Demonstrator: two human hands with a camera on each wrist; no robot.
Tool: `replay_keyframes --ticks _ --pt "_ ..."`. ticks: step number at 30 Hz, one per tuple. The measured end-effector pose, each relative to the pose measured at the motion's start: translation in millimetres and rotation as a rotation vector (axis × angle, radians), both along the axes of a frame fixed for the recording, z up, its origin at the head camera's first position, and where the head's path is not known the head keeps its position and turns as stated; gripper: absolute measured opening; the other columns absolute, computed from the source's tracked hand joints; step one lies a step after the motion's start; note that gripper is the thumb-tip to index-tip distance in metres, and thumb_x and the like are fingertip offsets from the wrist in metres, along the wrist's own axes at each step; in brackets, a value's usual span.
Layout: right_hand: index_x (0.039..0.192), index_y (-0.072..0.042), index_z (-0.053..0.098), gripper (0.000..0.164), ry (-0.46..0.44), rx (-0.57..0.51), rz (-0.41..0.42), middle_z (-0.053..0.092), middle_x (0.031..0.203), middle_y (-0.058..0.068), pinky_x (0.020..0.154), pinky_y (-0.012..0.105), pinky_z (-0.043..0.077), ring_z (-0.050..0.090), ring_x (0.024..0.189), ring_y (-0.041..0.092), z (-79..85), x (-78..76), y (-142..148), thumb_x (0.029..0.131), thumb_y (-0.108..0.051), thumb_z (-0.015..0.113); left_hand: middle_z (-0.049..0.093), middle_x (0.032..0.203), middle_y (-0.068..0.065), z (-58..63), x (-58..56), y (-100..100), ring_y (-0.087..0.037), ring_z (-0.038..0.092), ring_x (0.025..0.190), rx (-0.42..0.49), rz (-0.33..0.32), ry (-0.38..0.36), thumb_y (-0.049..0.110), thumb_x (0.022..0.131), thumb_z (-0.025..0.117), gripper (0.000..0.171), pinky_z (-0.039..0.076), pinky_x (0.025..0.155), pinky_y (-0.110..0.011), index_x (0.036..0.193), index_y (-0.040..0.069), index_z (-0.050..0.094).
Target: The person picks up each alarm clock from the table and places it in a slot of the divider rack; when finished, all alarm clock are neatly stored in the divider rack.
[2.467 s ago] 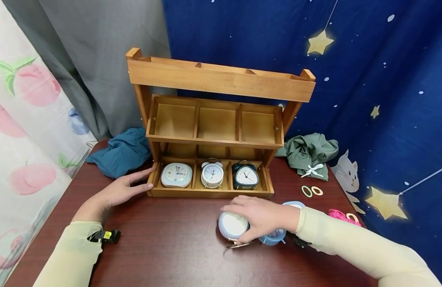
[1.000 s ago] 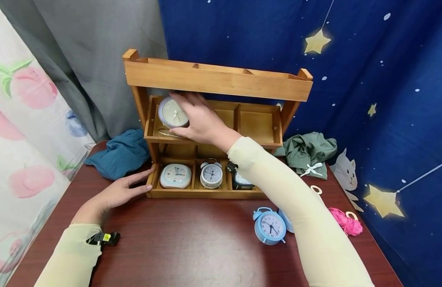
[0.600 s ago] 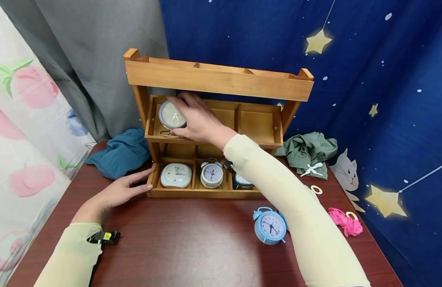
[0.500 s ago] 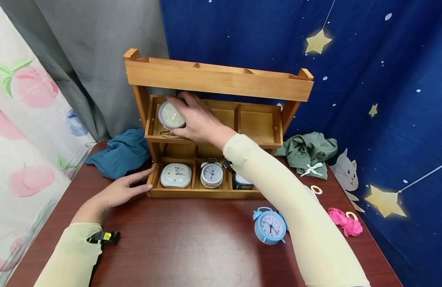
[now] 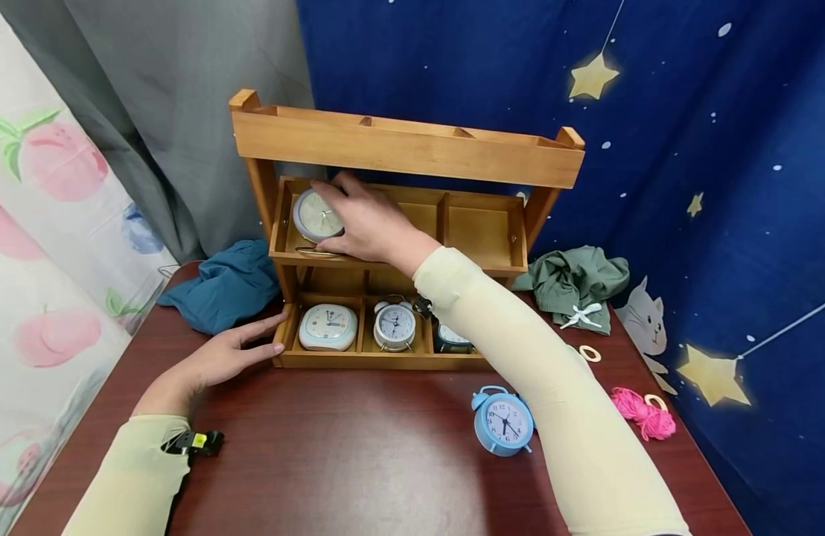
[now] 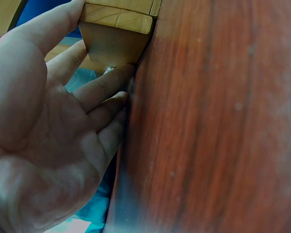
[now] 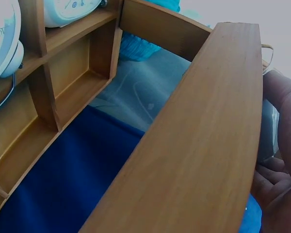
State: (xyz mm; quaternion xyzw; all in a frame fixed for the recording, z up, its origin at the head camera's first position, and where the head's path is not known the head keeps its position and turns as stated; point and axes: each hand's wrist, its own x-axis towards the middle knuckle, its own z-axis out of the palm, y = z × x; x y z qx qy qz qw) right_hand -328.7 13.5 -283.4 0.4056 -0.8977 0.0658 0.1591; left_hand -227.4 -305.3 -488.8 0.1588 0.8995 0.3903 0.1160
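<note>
My right hand [image 5: 368, 223] grips a round clock [image 5: 313, 216] with a pale lilac rim, fingers over its top and thumb low by its wire stand. The clock sits in the left compartment of the middle tier of a wooden shelf [image 5: 412, 152]. In the right wrist view, that hand [image 7: 283, 141] is partly hidden behind a wooden board. Straight fingers of my left hand [image 5: 225, 361] rest against the lower tier's left end; the left wrist view has its palm [image 6: 43, 126] beside the wood. Below stand a rounded white clock [image 5: 328, 327], a white twin-bell alarm clock [image 5: 395, 326] and a dark-framed clock [image 5: 453, 339].
A blue alarm clock [image 5: 503, 421] stands on the table [image 5: 359, 447], near the right forearm. Pink yarn [image 5: 643, 413] and a wooden ring [image 5: 590, 353] lie to the right. Teal cloth [image 5: 225, 286] and green cloth [image 5: 576, 286] flank the shelf.
My right hand has carried the round clock from the table up into the middle tier's left compartment, then shifted it slightly left. My left hand has stayed at the shelf's end.
</note>
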Motion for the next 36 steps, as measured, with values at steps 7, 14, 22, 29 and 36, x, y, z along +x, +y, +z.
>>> replay_keyframes --ticks 7,14,22,29,36 --pt "0.174 -0.016 0.040 0.103 -0.039 0.031 -0.010 0.052 0.146 0.013 0.097 0.033 0.057 0.062 0.115 0.020 4.1 0.6 -4 0.094 -0.063 0.085 0.035 0.178 -0.021 -0.5 0.9 -1 -0.051 0.029 0.162 0.008 0.003 -0.005 0.050 0.110 0.069 0.076 0.028 0.123 -0.078 0.175 0.021 0.041" --pt "0.171 -0.011 0.044 0.099 -0.015 0.084 -0.004 0.056 0.141 0.014 0.099 0.037 0.057 0.064 0.113 0.023 4.8 0.9 -8 0.096 -0.063 0.083 0.034 0.178 -0.022 -0.7 1.5 -1 -0.052 0.029 0.162 0.006 0.001 -0.001 0.049 0.110 0.069 0.076 0.028 0.123 -0.078 0.175 0.020 0.040" --pt "0.169 -0.009 0.045 0.093 0.023 0.138 0.011 0.061 0.142 0.013 0.108 0.041 0.054 0.064 0.122 0.026 2.7 2.1 -10 0.101 -0.065 0.075 0.034 0.179 -0.021 -2.1 2.5 -2 -0.051 0.028 0.163 0.004 0.003 -0.007 0.050 0.111 0.068 0.076 0.028 0.123 -0.078 0.175 0.022 0.040" --pt "0.172 -0.010 0.043 0.082 -0.027 0.078 0.048 0.056 0.156 0.011 0.119 0.038 0.046 0.057 0.141 0.026 4.6 12.9 4 0.110 -0.061 0.062 0.034 0.179 -0.022 -2.4 3.5 -2 -0.052 0.029 0.162 0.003 0.011 -0.016 0.051 0.110 0.068 0.076 0.029 0.123 -0.078 0.175 0.023 0.040" --pt "0.162 -0.006 0.056 0.072 0.096 -0.060 0.134 0.060 0.156 0.014 0.119 0.047 0.050 0.060 0.142 0.033 -7.0 42.7 59 0.109 -0.053 0.070 0.035 0.178 -0.022 2.1 2.9 1 -0.051 0.029 0.162 0.005 -0.003 0.003 0.050 0.110 0.069 0.075 0.029 0.124 -0.077 0.175 0.022 0.041"
